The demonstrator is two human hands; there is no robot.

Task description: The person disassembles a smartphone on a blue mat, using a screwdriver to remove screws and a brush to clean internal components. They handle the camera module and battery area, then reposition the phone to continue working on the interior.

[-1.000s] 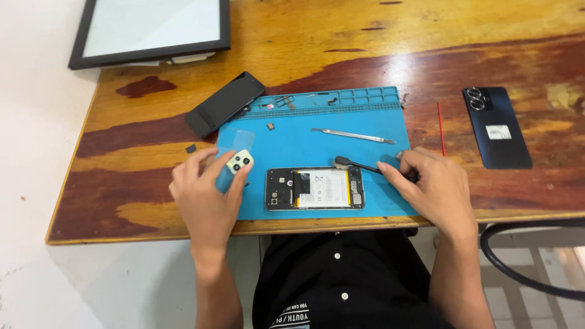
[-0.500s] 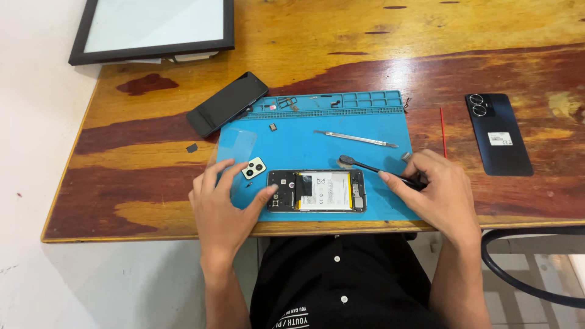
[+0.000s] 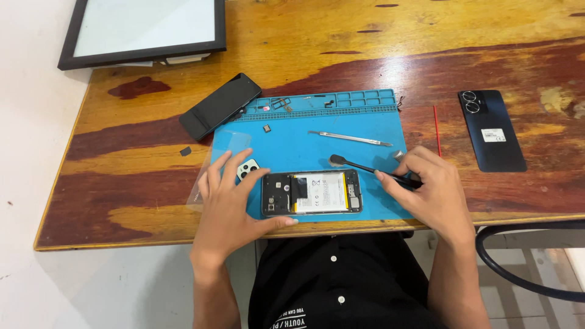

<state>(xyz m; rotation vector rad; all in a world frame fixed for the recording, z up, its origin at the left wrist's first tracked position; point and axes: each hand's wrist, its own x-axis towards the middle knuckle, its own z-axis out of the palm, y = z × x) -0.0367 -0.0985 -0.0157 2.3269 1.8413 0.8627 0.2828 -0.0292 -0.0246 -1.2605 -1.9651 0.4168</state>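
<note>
- Left hand (image 3: 228,204) lies flat w/ fingers spread wide, at the near left end of the open phone (image 3: 312,193). Thumb runs along the phone's near edge, a finger touches its far left corner. It grips nothing.
- Open phone lies flat on the near part of the blue mat (image 3: 317,137), back cover off. You can see the white battery in the middle & dark parts at both ends.
- Right hand (image 3: 432,195) is closed around the handle of a black brush (image 3: 365,166). The brush head pokes out to the left, just past the phone's far edge, over the mat.
- A small camera piece (image 3: 247,169) w/ round lenses lies under the left fingers, just beside the phone's left end.
- Farther on the mat: a thin metal tool (image 3: 350,138) lying flat, & a tiny square part (image 3: 267,128) near it.
- Mat's far edge has a row of little trays w/ small bits in them, too small to tell.
- Black screen (image 3: 219,106) lies tilted, partly on the mat's far left corner.
- A thin red stick (image 3: 436,129) lies on the wood table (image 3: 134,158) right of the mat.
- Dark phone back (image 3: 491,130) lies well apart, far right.
- A black frame (image 3: 143,27) w/ a pale middle sits at the far left.
</note>
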